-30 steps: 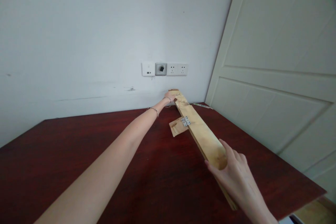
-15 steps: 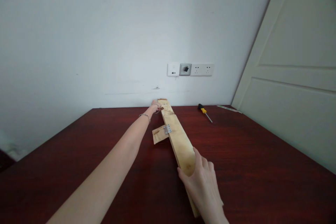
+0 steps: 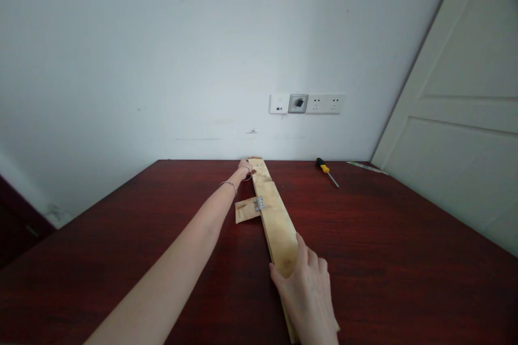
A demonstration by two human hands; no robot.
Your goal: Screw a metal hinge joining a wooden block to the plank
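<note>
A long pale wooden board point(image 3: 279, 221) lies lengthwise before me on the dark red table. My right hand point(image 3: 305, 280) spans its near part, thumb on the left edge and fingers over the right edge. At the far end, close to the wall, my left hand point(image 3: 245, 167) is closed at the board's left edge; its fingertips are mostly hidden. A small metal hinge point(image 3: 259, 204) joins a short wooden piece point(image 3: 246, 210) to the board's left side, and that piece sticks out to the left.
A yellow and black screwdriver point(image 3: 326, 170) lies at the back right of the table point(image 3: 384, 242). Beyond it is a thin flat strip point(image 3: 366, 167) near the corner. Sockets point(image 3: 325, 103) are set in the white wall behind, and a white panelled door point(image 3: 465, 118) stands at right.
The view has shifted a little, so the wall and screwdriver sit further right. Against the table, the board has slid slightly toward me and its near end has swung left, both hands with it.
</note>
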